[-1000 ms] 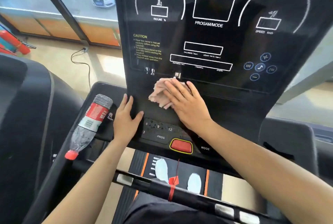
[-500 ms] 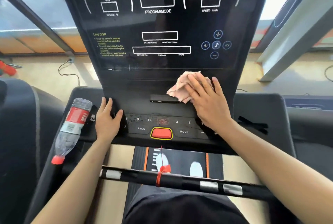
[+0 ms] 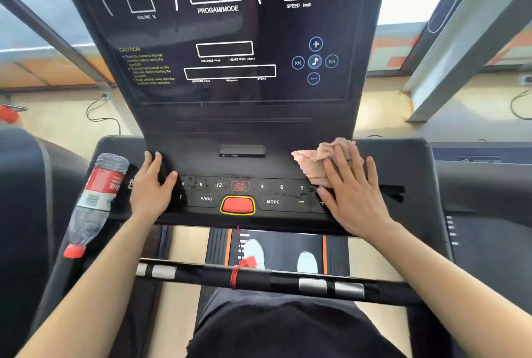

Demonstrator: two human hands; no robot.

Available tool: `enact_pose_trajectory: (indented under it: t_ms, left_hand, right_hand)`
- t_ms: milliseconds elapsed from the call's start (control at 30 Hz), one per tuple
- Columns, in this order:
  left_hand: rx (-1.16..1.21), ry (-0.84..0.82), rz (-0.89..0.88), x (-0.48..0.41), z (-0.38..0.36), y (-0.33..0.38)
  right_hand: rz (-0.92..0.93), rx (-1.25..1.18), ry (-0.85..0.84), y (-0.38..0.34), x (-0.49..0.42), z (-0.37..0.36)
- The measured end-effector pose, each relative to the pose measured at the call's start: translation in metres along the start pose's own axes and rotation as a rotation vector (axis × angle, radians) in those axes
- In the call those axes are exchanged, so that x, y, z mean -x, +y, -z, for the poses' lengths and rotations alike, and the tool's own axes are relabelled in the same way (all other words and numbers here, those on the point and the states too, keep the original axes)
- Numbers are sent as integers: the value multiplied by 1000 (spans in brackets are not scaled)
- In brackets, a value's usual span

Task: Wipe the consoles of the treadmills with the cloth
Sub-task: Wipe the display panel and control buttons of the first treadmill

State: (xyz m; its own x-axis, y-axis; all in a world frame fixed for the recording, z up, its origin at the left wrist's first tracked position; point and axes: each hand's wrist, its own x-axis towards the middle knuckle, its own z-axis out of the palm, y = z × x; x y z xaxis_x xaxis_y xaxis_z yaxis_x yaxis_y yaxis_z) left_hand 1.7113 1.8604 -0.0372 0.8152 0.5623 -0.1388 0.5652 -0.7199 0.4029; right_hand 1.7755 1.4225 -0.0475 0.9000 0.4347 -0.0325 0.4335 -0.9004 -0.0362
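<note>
A black treadmill console (image 3: 230, 115) fills the middle of the view, its display panel tilted up and a button strip with a red stop button (image 3: 237, 205) below. My right hand (image 3: 349, 193) presses flat on a crumpled pink cloth (image 3: 313, 159) at the right end of the console, just above the button strip. My left hand (image 3: 151, 184) rests on the console's left edge, fingers spread, holding nothing.
A plastic bottle (image 3: 95, 202) with a red label and cap lies in the left tray. A black handlebar (image 3: 273, 278) with a red cord crosses below the console. Neighbouring treadmills stand at both sides, and windows lie behind.
My right hand has slid the cloth from the console's middle to its right end. My left hand has stayed on the left edge. The view has shifted so the console sits more centred.
</note>
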Motion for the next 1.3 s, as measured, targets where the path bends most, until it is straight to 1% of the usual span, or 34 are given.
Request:
enact_pose_trajectory:
  t_ms: [167,433,600,900,1033,1100,1200,1300]
  left_hand:
    - [-5,0,5,-2,0,-3]
    - [26,-1,-33,1,5,-7]
    - [126,-8,-91,0,8,-16]
    - [300,-95,-220,-12,21,-49]
    - [524,-101,-165,-16,30,-63]
    - [593,-92,-125,-13,32,-69]
    - [627,-30,-79,-3,36,-73]
    - [653,66,-56,4,41,-79]
  right_hand:
    - [41,-40,18,-9,-7,-5]
    - [244,-25,67,-71,-61,-3]
    - [322,-20,76,-115,-86,2]
    - [470,17,66,-210,-131,3]
    - [564,-27,26,-243,-150,1]
    - [629,-59,-7,-260,-159,0]
    - [703,-95,-90,-284,-172,-3]
    - [757,-108,-126,-307,-179,-4]
